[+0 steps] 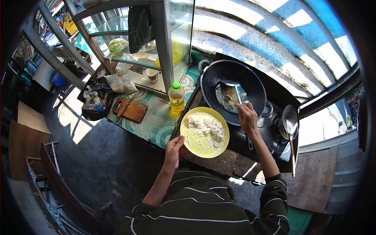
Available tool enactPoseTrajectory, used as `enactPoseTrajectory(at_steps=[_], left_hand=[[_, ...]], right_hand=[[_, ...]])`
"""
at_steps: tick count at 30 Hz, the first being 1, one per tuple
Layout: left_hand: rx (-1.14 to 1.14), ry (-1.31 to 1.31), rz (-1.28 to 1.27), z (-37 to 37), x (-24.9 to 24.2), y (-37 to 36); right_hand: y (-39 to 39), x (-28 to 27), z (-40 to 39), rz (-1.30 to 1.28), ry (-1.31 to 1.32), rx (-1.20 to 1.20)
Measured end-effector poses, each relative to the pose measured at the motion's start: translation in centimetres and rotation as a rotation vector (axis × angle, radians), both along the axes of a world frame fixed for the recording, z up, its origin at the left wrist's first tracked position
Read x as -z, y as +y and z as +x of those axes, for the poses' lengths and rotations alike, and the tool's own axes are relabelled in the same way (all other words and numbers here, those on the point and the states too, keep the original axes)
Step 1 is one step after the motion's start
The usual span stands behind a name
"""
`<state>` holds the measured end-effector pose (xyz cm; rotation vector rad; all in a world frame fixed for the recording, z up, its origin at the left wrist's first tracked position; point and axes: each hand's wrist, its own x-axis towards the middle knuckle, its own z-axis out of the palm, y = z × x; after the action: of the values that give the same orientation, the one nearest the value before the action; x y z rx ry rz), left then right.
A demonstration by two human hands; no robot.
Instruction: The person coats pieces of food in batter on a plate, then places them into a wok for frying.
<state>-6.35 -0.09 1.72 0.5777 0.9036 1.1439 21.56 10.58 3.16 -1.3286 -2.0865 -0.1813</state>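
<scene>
My left hand [173,152] grips the lower left rim of a yellow plate [187,145], thumb on top. White, batter-coated pieces [207,129] and smears of batter lie on the plate. Over a large black wok [253,84], my right hand [246,116] is closed around the handle of a spoon [228,97]. The spoon's bowl is low in the wok, above something pale and bubbling in oil [223,102]. A spatula [230,83] rests in the wok beside the spoon. Its handle passes behind my right hand and seems to end below the rim.
A bottle of yellow oil [176,98] with a green cap stands left of the wok. Farther left are a cutting board [133,111] with a knife and a black bag [95,100]. A strainer [290,115] lies on the right of the stove. A glass cabinet [156,47] rises behind.
</scene>
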Motion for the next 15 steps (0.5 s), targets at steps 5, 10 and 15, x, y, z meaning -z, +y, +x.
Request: enactPoseTrajectory(at_steps=[5, 10, 15], left_hand=[[0.000, 0.013, -0.002, 0.04, 0.12, -0.04], [0.010, 0.006, -0.014, 0.22, 0.04, -0.07], [0.005, 0.005, -0.006, 0.26, 0.01, -0.17]], right_hand=[[-0.15, -0.03, 0.01, 0.007, -0.010, -0.004], [-0.33, -0.01, 0.06, 0.020, -0.005, -0.002], [-0.51, -0.10, 0.01, 0.032, 0.029, 0.020]])
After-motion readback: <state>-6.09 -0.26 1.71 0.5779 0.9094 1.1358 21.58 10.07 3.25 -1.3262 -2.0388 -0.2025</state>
